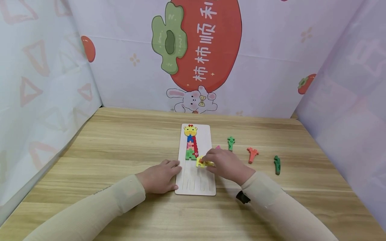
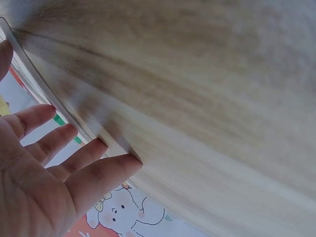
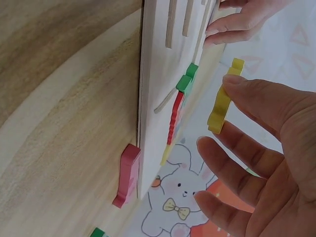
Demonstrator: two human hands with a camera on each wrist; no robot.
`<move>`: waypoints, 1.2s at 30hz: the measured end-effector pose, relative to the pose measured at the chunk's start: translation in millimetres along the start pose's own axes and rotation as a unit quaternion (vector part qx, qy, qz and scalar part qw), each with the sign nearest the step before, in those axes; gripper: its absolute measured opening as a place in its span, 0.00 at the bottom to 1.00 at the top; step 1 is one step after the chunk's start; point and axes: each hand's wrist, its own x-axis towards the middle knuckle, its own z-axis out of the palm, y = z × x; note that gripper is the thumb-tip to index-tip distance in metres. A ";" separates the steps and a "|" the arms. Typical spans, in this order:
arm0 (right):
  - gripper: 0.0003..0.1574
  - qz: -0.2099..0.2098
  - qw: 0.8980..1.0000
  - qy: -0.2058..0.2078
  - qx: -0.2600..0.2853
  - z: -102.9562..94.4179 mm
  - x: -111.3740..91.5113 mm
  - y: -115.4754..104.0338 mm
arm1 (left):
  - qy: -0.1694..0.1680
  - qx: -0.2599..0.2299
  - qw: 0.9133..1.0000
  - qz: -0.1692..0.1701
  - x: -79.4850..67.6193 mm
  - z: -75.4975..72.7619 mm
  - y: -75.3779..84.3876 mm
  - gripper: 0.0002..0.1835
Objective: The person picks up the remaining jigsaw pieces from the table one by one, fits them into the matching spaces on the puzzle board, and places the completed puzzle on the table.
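Observation:
On the table lies a pale wooden puzzle board (image 1: 196, 182) with grooves in its near part. A giraffe head piece (image 1: 190, 131) sits at its far end, with blue, pink and green (image 1: 190, 155) pieces below it and a wavy red piece (image 1: 195, 148) alongside. My right hand (image 1: 228, 166) pinches a yellow puzzle piece (image 3: 223, 101) between thumb and fingers, raised off the board in the right wrist view. My left hand (image 1: 159, 176) rests at the board's left edge, its fingertips (image 2: 129, 160) touching there with fingers spread.
Right of the board lie a pink piece (image 3: 128, 174), partly behind my right hand in the head view, a green piece (image 1: 231, 143), an orange piece (image 1: 252, 154) and a dark green piece (image 1: 277, 165). A printed cloth backdrop (image 1: 262, 67) stands behind the wooden table (image 1: 129, 140).

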 end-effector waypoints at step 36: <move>0.19 -0.002 0.999 -0.026 0.023 1.9 11.6 -2.9 | -0.004 0.009 1.000 -0.001 2.4 0.6 -1.8 0.35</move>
